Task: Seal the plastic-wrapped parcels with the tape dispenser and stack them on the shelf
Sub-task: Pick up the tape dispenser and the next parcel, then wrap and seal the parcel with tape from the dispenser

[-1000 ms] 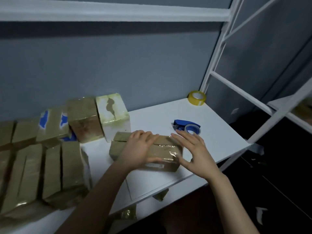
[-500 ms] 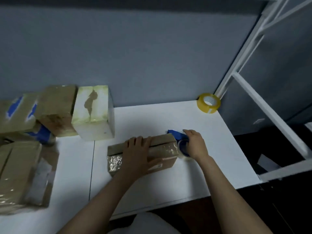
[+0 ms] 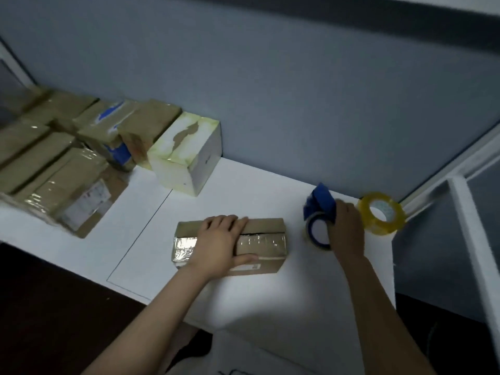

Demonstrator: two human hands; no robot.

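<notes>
Change since half a second ago lies on the right. The left hand (image 3: 219, 246) stays flat, fingers together, on the brown parcel (image 3: 263, 240) near the front edge of the shelf (image 3: 257, 190). The right hand (image 3: 346, 231), curled round the blue tape dispenser (image 3: 319, 209), has drawn it off the parcel's right end and holds it apart, just beside the yellow tape roll (image 3: 382, 213) at the back right corner. Wrapped parcels (image 3: 54, 163) crowd the left end, with a white box (image 3: 186, 155) just right of them against the wall. Labels on the front-left parcel and the pressed one are too blurred to read.
</notes>
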